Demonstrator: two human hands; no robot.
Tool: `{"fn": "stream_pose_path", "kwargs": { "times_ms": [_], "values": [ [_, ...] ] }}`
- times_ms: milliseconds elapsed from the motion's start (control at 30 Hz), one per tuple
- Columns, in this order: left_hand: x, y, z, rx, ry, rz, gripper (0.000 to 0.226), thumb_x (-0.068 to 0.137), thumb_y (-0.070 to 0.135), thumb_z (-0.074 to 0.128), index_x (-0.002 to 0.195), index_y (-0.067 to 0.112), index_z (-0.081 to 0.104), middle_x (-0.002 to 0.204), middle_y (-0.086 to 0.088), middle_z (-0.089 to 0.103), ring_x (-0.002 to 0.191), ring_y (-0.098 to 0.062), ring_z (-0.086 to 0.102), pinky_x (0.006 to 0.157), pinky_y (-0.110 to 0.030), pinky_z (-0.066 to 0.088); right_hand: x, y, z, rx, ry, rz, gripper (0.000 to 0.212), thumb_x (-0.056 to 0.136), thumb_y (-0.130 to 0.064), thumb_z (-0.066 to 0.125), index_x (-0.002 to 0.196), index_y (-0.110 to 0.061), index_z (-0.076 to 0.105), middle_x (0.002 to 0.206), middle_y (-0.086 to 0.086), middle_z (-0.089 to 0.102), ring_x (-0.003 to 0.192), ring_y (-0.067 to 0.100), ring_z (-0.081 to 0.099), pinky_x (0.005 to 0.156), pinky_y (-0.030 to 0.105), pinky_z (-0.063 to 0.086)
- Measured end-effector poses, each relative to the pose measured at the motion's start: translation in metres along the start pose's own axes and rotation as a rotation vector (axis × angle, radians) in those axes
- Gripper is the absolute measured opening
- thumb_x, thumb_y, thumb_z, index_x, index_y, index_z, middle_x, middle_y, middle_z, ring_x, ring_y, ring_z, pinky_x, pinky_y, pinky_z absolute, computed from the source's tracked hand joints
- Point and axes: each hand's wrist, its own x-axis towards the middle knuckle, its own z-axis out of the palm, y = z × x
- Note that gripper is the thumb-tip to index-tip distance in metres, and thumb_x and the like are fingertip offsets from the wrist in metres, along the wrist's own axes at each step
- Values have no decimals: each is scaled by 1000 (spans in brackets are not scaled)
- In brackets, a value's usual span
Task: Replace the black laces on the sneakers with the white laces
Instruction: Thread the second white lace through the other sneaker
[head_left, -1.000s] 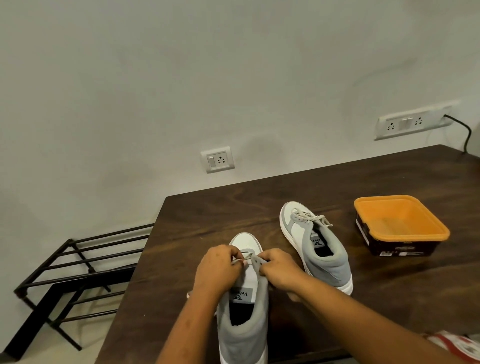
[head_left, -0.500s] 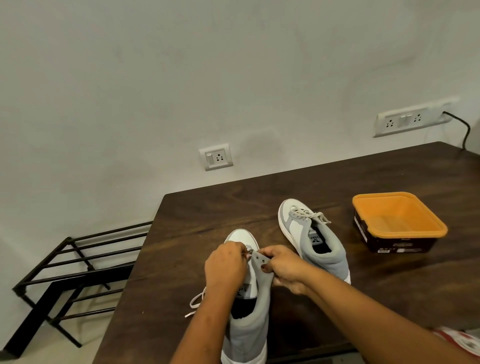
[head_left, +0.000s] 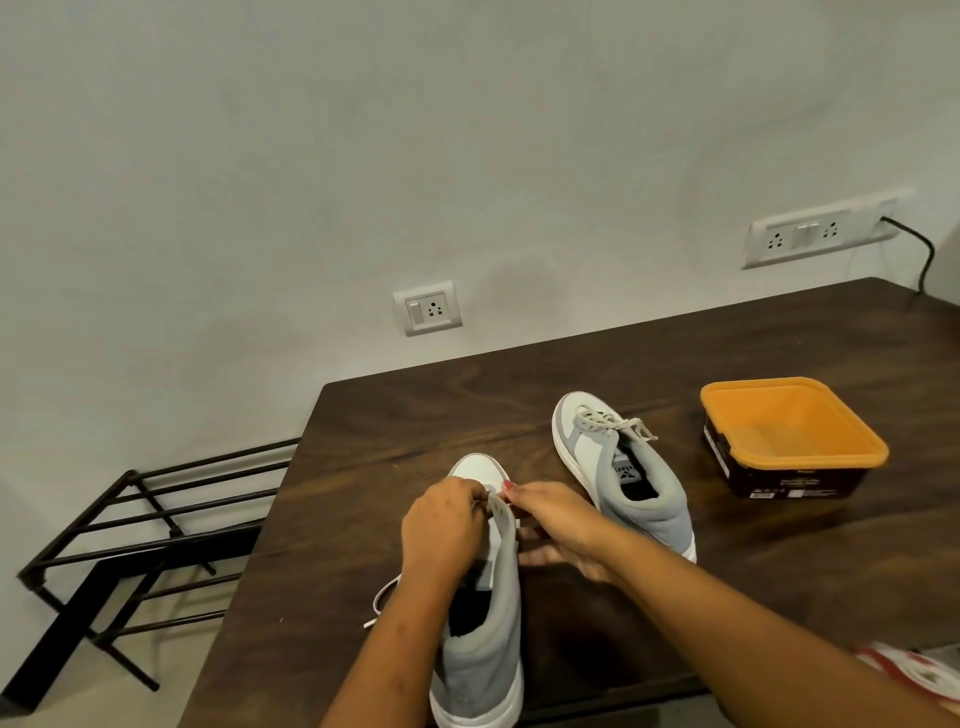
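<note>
White lace (head_left: 382, 603) perhaps pinched by hands (head_left: 441, 525).

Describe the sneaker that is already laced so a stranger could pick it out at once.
On the dark wooden table, look just left of the orange tub. The laced sneaker stands there alone, toe toward the wall, white laces tied near its toe. Unlike the near sneaker, no hand touches it.

Orange tub (head_left: 789, 435) on dark wooden table (head_left: 415, 415); black metal rack (head_left: 140, 525) beside it; 2 wall sockets (head_left: 428, 308).
</note>
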Motion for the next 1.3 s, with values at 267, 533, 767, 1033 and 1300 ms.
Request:
{"fn": "stream_pose_path", "kwargs": {
  "times_ms": [267, 533, 767, 1033, 1300],
  "values": [
    [-1, -1, 0, 56, 47, 58, 22, 92, 23, 49, 96, 24, 70, 96, 3, 67, 87, -17, 61, 75, -30, 49, 14, 16, 18, -332, 438, -274, 9, 87, -22, 68, 78, -19, 69, 75, 2, 69, 66, 16, 61, 67, 37, 54],
    [-3, -3, 1, 95, 84, 9, 16, 89, 27, 53, 96, 30, 68, 95, 7, 63, 95, -15, 57, 75, -30, 39, 18, 8, 17, -402, 524, -245, 18, 93, -13, 48, 81, -22, 57, 89, 5, 65, 79, 23, 62, 73, 37, 53],
    [-3, -7, -1, 110, 102, -64, 17, 87, 26, 57, 100, 34, 64, 103, 12, 57, 101, -13, 49, 78, -29, 37, 4, -63, -30, 816, 526, -383, 22, 104, -13, 23, 110, -11, 44, 105, 12, 64, 88, 24, 68, 73, 38, 58],
    [-7, -1, -4, -50, 168, -280, 30, 81, 26, 60, 103, 19, 41, 107, -1, 52, 100, -25, 49, 80, -38, 45, 4, -34, -25, -1184, 431, -602, 19, 96, -13, 45, 115, -12, 47, 115, 12, 55, 102, 26, 53, 84, 33, 43],
    [-9, 0, -4, -155, 66, -355, 36, 82, 22, 59, 110, 18, 37, 117, -5, 48, 108, -29, 45, 84, -43, 45, 13, -12, 1, -1235, 248, -396, 19, 95, -16, 45, 98, -9, 62, 103, 14, 66, 96, 33, 60, 80, 35, 47]
  ]
}}
